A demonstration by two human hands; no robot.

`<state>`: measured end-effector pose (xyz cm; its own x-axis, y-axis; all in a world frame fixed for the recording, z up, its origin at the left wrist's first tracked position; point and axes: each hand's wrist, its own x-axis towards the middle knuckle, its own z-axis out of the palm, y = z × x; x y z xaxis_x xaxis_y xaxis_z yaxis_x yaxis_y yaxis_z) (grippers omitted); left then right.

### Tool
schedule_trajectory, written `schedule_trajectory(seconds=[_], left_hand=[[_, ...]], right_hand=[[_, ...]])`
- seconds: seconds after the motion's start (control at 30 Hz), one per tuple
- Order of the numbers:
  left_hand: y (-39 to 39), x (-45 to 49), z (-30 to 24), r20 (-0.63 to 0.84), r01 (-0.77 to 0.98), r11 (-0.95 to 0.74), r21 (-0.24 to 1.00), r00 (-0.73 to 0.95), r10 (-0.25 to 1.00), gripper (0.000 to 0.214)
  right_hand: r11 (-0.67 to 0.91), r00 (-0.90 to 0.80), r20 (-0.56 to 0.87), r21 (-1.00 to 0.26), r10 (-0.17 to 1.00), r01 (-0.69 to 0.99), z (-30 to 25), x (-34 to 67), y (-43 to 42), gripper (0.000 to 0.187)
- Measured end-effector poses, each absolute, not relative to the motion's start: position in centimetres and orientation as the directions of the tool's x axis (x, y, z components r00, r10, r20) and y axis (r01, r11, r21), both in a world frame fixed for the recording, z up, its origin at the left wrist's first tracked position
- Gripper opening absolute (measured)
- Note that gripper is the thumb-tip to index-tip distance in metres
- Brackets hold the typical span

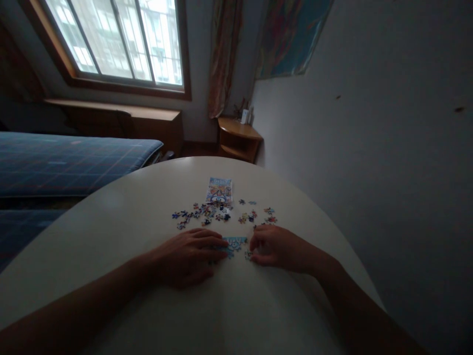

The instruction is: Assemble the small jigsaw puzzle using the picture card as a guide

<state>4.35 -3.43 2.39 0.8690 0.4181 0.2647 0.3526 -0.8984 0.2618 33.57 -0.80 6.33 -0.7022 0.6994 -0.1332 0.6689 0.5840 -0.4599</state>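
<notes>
A small joined strip of light-blue jigsaw puzzle (235,242) lies on the table in front of me. My left hand (188,254) rests flat with fingers stretched out, the tips over the left part of that strip and hiding some of it. On the other side, my right hand (275,248) has its thumb and fingers curled into a pinch around a puzzle piece (248,255) just right of the strip. Beyond both hands, loose puzzle pieces (207,212) lie scattered, with a smaller group (252,216) towards the right.
A colourful printed picture sheet (220,190) lies behind the loose pieces. All this is on a round white table (121,212). Past its left edge is a blue plaid mattress (74,162); a wooden corner shelf (240,129) stands behind, and a wall (369,148) runs along the right.
</notes>
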Motion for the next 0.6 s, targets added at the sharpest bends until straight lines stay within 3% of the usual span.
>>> schedule_trajectory(seconds=[0.43,0.6], left_hand=[[-3.5,4.5,2.7,0.269,0.357,-0.886,0.296,0.859,0.436,0.038],[-3.5,4.5,2.5,0.29,0.351,-0.893,0.283,0.856,0.428,0.035]], right_hand=[[0.61,-0.738,-0.111,-0.489,0.665,0.623,6.3,33.5,-1.0,0.01],[0.528,-0.571,-0.004,-0.374,0.821,0.762,6.5,34.7,0.4,0.01]])
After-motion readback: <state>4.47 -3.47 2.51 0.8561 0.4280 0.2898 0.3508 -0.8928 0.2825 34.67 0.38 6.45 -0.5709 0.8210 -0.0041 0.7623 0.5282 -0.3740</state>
